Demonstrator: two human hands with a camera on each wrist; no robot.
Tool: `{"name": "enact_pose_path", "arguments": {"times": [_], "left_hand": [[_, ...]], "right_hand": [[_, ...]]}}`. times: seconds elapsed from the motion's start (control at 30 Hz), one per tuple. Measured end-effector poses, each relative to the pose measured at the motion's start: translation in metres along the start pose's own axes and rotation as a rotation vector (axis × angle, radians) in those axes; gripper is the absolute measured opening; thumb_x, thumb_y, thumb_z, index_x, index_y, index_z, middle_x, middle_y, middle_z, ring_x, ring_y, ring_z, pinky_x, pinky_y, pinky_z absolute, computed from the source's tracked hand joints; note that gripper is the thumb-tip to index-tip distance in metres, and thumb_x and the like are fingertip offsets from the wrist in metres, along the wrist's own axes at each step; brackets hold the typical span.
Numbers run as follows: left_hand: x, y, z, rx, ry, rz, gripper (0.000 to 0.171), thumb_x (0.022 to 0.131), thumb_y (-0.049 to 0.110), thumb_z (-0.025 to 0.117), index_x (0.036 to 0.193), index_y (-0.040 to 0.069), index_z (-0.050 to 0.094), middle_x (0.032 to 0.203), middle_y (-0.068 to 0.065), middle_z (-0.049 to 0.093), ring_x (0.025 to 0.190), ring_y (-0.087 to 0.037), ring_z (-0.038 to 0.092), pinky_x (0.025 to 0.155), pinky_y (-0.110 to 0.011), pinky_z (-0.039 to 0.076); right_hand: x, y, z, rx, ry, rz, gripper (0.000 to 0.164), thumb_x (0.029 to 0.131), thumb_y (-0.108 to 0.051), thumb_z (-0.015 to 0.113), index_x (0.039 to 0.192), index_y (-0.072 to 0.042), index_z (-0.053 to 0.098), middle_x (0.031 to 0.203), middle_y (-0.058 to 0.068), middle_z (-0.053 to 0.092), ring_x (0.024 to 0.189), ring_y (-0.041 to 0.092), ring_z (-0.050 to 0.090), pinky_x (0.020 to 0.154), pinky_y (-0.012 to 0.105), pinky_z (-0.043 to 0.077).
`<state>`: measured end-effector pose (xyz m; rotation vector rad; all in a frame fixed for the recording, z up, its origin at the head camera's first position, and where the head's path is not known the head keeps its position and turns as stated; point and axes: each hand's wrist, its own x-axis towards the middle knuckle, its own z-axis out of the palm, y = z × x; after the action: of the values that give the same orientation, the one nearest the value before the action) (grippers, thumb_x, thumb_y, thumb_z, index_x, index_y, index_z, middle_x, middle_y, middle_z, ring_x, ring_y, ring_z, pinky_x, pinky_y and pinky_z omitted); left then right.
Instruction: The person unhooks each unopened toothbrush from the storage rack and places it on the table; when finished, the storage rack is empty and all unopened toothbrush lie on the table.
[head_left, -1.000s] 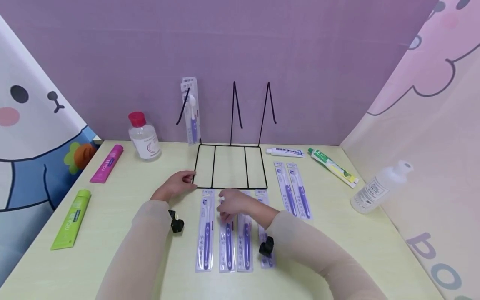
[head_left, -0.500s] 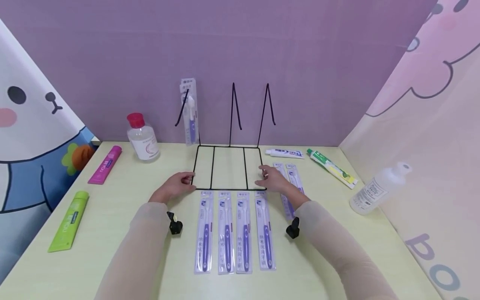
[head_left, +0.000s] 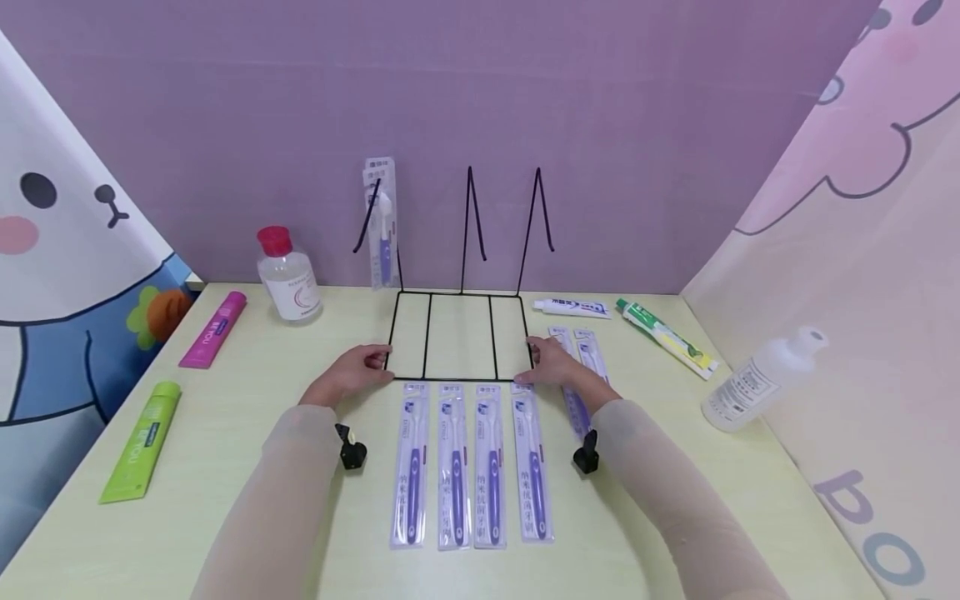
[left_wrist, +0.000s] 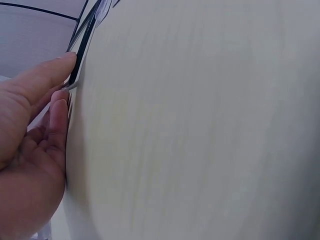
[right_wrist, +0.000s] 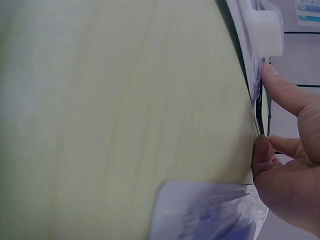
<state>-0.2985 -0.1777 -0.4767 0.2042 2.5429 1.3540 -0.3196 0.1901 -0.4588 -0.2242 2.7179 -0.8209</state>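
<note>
A black wire display rack (head_left: 461,379) lies with its base flat on the table and several prongs rising at the back. Packaged toothbrushes (head_left: 384,225) hang on its left prong. My left hand (head_left: 351,375) grips the base's front left corner, its thumb (left_wrist: 60,70) against the black wire in the left wrist view. At the front right corner my right hand (head_left: 553,365) holds the base between thumb and fingers (right_wrist: 285,90). In front of the rack, several packaged toothbrushes (head_left: 491,483) lie side by side. Two more packaged toothbrushes (head_left: 592,354) lie to the right, partly hidden by my right hand.
On the left are a red-capped bottle (head_left: 291,279), a pink tube (head_left: 213,329) and a green tube (head_left: 142,442). A white toothpaste tube (head_left: 572,308), a green-yellow toothpaste tube (head_left: 667,337) and a white bottle (head_left: 761,379) are on the right. A purple cloth (head_left: 637,150) hangs behind.
My right hand has left the toothbrush row, moved right and back, and taken hold of the rack's right corner. The row is now uncovered. My left hand stays at the left corner.
</note>
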Motion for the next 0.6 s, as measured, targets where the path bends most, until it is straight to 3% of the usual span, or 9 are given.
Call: {"name": "enact_pose_path", "arguments": {"times": [0.2,0.37,0.47,0.6], "left_hand": [[-0.006,0.002,-0.004,0.026,-0.01,0.009,0.058,0.082,0.015,0.066,0.133,0.001,0.041,0.108,-0.011,0.049,0.099,-0.024,0.044,0.09,-0.04,0.034],[-0.003,0.016,-0.01,0.023,0.008,-0.029,0.051,0.088,0.018,0.059,0.134,0.004,0.041,0.114,-0.014,0.052,0.1,-0.025,0.051,0.087,-0.04,0.039],[0.006,0.029,-0.021,-0.065,0.134,-0.039,0.047,0.09,0.015,0.056,0.133,0.004,0.041,0.112,-0.016,0.054,0.093,-0.028,0.055,0.079,-0.04,0.045],[0.018,0.056,-0.041,-0.188,0.431,0.06,0.041,0.088,0.013,0.058,0.126,0.003,0.046,0.116,-0.014,0.052,0.1,-0.028,0.053,0.08,-0.039,0.045]], "right_hand": [[0.001,0.0,0.003,0.007,-0.01,-0.003,0.095,0.069,-0.036,0.078,0.142,-0.007,0.024,0.12,0.012,0.041,0.104,0.023,0.042,0.089,0.037,0.037],[0.002,0.005,0.001,-0.016,-0.007,0.006,0.096,0.068,-0.039,0.078,0.142,-0.01,0.025,0.117,0.01,0.042,0.102,0.022,0.042,0.089,0.036,0.037],[0.002,0.005,0.001,-0.022,-0.013,-0.009,0.096,0.068,-0.039,0.077,0.142,-0.009,0.025,0.116,0.01,0.042,0.101,0.022,0.042,0.088,0.036,0.037],[0.001,0.004,0.002,-0.013,-0.014,-0.012,0.095,0.069,-0.038,0.077,0.142,-0.007,0.025,0.117,0.012,0.042,0.102,0.023,0.042,0.088,0.037,0.037]]}}
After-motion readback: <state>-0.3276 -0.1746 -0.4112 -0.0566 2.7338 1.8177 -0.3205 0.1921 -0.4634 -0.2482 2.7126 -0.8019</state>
